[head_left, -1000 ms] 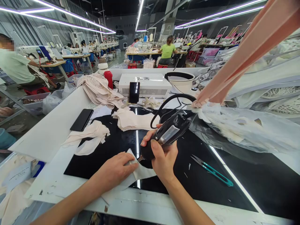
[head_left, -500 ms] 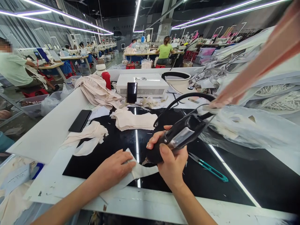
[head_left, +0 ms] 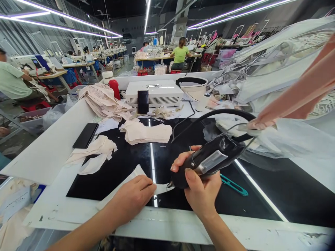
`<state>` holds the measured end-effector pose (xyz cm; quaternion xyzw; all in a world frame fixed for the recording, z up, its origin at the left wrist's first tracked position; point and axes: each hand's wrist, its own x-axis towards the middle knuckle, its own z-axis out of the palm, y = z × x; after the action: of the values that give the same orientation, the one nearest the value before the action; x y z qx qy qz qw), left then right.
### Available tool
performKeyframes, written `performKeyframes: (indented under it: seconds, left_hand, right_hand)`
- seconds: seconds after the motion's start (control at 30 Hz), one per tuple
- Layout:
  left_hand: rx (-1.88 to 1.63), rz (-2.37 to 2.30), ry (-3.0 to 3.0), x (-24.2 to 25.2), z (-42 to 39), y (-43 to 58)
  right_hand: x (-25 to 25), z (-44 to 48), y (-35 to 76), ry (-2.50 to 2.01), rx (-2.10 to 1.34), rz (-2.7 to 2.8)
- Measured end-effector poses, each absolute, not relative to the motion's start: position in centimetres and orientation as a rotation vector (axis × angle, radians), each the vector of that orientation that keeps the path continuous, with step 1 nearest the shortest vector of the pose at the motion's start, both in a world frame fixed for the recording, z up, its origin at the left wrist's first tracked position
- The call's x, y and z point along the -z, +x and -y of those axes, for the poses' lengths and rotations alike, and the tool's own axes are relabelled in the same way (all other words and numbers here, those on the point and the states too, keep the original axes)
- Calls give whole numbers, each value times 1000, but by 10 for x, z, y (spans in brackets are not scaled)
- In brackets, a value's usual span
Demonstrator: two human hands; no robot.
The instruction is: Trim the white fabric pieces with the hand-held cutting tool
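My right hand (head_left: pixel 201 183) is wrapped around a black corded electric hand tool (head_left: pixel 209 162). Its small metal tip points down and left, at the right end of a strip of pale fabric (head_left: pixel 138 170). On that strip my left hand (head_left: pixel 137 195) lies palm down, fingers flat and close together, covering its middle. Behind the tool, teal thread snips (head_left: pixel 234 184) lie on the black board (head_left: pixel 104 181), their blades hidden by my right hand and the tool.
Stacked pale fabric pieces (head_left: pixel 148 132) and a loose fabric piece (head_left: pixel 98 153) lie beyond my hands. A phone (head_left: pixel 86 135) is at left. A white metal box (head_left: pixel 154 93) stands behind. At right, a hanging pink strap (head_left: pixel 295 90) joins the tool's cord end, near piled garments (head_left: pixel 285 66).
The tool in my right hand has moved right along the fabric, its tip now at the strip's right end. My left hand has slid right over the fabric. The view has shifted slightly.
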<state>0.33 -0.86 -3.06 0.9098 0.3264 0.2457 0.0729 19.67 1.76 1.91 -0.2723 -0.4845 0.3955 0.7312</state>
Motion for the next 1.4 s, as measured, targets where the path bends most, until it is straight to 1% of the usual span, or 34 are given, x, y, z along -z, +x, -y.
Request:
performKeyframes:
  seconds: [0.47,0.8,1.13,1.4]
  left_hand:
    - [-751,-1003,2740,39,14,-1]
    - [-777,-1090,2754,33,16,-1]
    - [-845,-1068,2717,35,14,0]
    - [-829,-1076,2693,36,14,1]
  right_hand:
    - [-22,-25,180,-590,-905,1028]
    - [-21,-27,174,-638,-907,1013]
    - [-20,-30,165,-622,-928,1046]
    - [-23,-33,157,-608,-939,1046]
